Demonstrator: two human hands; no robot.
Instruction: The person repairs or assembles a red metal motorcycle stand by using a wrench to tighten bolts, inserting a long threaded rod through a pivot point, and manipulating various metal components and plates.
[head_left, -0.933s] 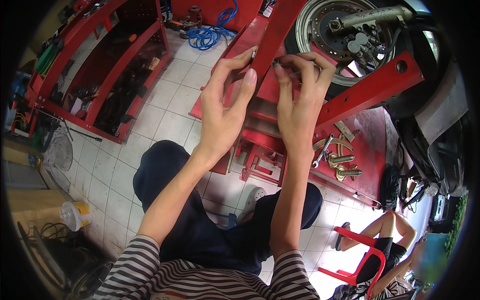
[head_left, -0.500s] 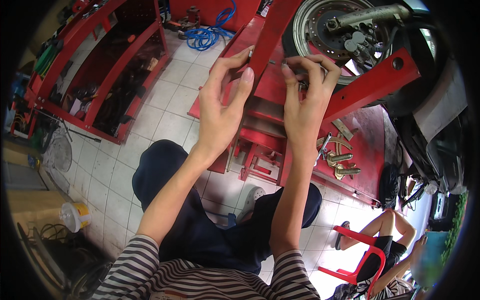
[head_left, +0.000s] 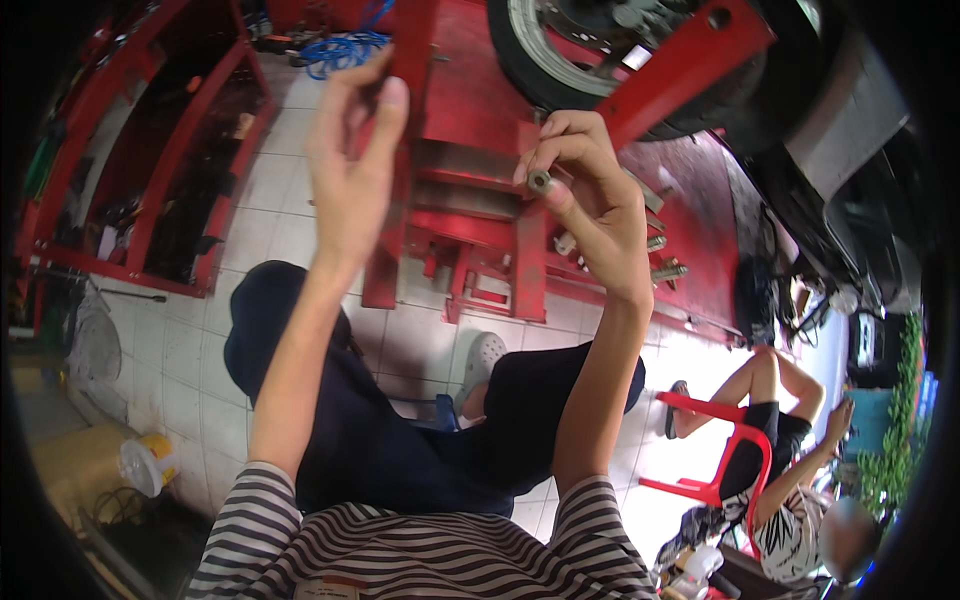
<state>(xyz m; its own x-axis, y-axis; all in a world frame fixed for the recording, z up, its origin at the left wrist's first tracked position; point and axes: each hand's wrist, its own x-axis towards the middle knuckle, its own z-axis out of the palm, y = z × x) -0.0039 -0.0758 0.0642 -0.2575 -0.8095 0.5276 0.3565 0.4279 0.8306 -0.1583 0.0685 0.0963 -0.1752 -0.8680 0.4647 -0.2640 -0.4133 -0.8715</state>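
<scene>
My left hand (head_left: 350,160), slightly blurred, has thumb and fingers curled on the edge of an upright red steel bar (head_left: 417,50). My right hand (head_left: 590,210) pinches a small metal nut (head_left: 539,181), with its hole facing up toward me, to the right of that bar and over a red steel frame (head_left: 470,230). Behind my right hand, bolt fittings (head_left: 668,271) lie on the red platform (head_left: 700,230). A second, slanted red arm (head_left: 680,75) with a hole near its end rises just beyond that hand.
A motorbike wheel (head_left: 530,60) is behind the bars; red shelving (head_left: 190,160) stands left, near a coiled blue hose (head_left: 335,50). A white bucket (head_left: 147,465) sits lower left. Another person (head_left: 760,380) sits in a red chair (head_left: 730,480) on the right.
My right hand has come away from the upright bar, down and toward me, and turned, showing the nut in its fingers. The view has shifted, so the bars appear further left and up.
</scene>
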